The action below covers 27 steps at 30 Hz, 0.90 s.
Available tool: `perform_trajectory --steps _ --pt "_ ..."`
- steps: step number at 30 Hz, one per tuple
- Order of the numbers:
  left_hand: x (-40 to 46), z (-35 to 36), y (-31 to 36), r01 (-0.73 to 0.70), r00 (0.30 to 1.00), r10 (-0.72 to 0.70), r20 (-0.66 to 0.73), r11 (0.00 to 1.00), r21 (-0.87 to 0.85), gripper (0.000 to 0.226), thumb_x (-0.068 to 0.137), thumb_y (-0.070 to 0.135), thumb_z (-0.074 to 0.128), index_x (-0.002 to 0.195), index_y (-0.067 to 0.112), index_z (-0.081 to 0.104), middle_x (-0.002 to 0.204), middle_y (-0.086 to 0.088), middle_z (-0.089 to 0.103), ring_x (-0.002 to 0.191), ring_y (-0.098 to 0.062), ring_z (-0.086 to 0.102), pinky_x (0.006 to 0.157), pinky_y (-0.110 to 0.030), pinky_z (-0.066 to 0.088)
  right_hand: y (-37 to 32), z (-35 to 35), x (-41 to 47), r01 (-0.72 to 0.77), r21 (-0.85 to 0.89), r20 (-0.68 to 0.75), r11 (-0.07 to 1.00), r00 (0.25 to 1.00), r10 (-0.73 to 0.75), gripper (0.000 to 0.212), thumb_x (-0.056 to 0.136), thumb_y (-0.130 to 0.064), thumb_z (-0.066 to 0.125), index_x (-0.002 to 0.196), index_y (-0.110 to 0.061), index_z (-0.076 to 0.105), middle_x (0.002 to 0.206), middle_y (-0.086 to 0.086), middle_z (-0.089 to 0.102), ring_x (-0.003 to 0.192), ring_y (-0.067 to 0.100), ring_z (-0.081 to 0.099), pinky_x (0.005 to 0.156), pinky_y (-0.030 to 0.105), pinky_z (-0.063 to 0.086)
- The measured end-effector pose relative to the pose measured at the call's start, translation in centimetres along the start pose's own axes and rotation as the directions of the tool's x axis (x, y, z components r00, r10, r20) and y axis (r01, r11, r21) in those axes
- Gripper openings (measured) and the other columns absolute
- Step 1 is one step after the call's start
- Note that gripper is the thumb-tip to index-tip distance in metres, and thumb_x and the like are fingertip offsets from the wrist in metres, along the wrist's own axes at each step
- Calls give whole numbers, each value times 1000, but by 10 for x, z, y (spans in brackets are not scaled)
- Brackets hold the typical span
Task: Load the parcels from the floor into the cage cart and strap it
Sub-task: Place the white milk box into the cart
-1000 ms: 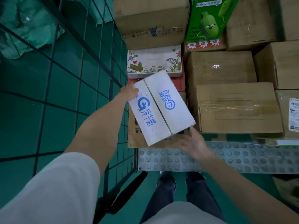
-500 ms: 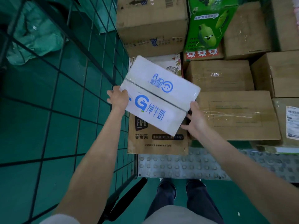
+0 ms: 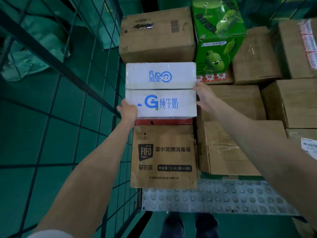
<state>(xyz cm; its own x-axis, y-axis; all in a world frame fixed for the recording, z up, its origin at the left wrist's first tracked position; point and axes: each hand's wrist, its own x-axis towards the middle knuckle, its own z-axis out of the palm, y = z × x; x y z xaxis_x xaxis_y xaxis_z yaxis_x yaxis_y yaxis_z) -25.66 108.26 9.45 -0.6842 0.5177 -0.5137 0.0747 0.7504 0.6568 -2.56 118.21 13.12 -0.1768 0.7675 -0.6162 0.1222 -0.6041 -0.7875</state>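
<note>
Green floor [image 3: 42,134] all round, seen through the dark wire mesh wall [image 3: 72,93] of the cage cart on the left. Cart deck [image 3: 214,198] is studded grey metal, bare along its near edge. Green sacks [image 3: 29,54] lie crumpled on the floor outside the mesh, upper left.

White milk carton [image 3: 160,90], blue print, two flaps meeting at a centre seam, sits level on the left-hand stack inside the cart. Beneath it a thin strip of red box [image 3: 163,121] shows, and below that a brown FIFO carton [image 3: 163,156] standing on the deck, tight to the mesh.

Left hand [image 3: 127,111] grips the carton's near left corner, fingers wrapped around the edge and hidden behind it, thumb side up. Right hand [image 3: 203,97] presses flat against the carton's right side near the seam, fingers fairly straight and together, palm on the cardboard. Whether its fingertips hook under the box cannot be told.

Behind the white carton: a large plain brown box [image 3: 157,34] with a barcode. To its right a green box [image 3: 217,36] with cartoon figures. Right half of the cart holds plain taped brown cartons [image 3: 240,103], stacked at several heights, touching each other. One at far right carries a white shipping label [image 3: 309,148].

Person's dark shoes [image 3: 188,224] visible at bottom, just short of the deck edge.
</note>
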Motion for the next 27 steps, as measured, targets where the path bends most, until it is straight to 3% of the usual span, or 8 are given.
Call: perform_trajectory --steps 5,8,11,15,17,19,25,27 --pt "20 5 -13 -36 998 32 63 998 56 62 86 -10 34 145 11 35 145 -10 30 123 -29 45 107 -37 41 8 2 13 12 -40 24 999 1000 -11 45 102 5 34 145 -8 41 133 7 55 82 -2 54 53 11 45" --pt "24 4 -25 -57 996 62 67 995 -81 68 82 -16 44 142 16 40 133 -5 39 119 -24 50 104 -37 45 11 0 18 -66 18 -32 998 997 67 60 101 4 37 154 -22 29 143 4 49 98 9 56 62 30 48" --pt "13 10 -29 83 997 -78 29 914 -397 67 87 -14 56 147 8 36 132 -6 53 107 -22 58 90 -32 51 24 4 9 -336 -60 -41 940 942 334 51 105 -11 39 152 -27 30 149 11 44 122 37 50 98 66 41" --pt "19 20 -23 217 949 -313 -43 744 -632 52 83 -7 60 133 0 48 109 -15 64 84 -27 66 79 -41 59 31 9 16 -290 8 -58 957 955 290 31 102 -5 44 132 -11 48 130 14 55 109 29 56 97 49 50" --pt "19 17 -14 219 938 -346 -34 664 -715 19 85 -8 56 101 2 55 85 -10 59 66 -15 64 63 -28 59 26 10 27 -211 -9 -84 978 974 209 31 99 3 44 127 -9 50 123 11 56 114 27 57 102 48 49" --pt "19 18 -2 232 951 -304 49 601 -765 21 94 -8 45 83 9 48 76 -3 46 50 1 55 46 -9 42 21 11 34 -194 22 -73 981 978 195 30 99 4 40 122 -12 52 116 8 55 114 27 57 105 47 46" --pt "44 1 12 166 958 -286 -15 599 -784 23 91 -6 39 100 1 59 106 -11 55 95 -24 59 83 -25 54 32 15 29 -152 153 81 977 987 141 49 99 13 30 141 -8 44 101 1 58 110 23 54 102 27 41" --pt "46 -7 11 181 963 -268 7 630 -755 20 94 -6 39 83 4 53 93 -9 56 80 -19 58 69 -19 54 41 13 29 -127 194 145 973 984 99 57 97 16 32 147 -10 39 107 0 60 111 21 58 110 31 40"
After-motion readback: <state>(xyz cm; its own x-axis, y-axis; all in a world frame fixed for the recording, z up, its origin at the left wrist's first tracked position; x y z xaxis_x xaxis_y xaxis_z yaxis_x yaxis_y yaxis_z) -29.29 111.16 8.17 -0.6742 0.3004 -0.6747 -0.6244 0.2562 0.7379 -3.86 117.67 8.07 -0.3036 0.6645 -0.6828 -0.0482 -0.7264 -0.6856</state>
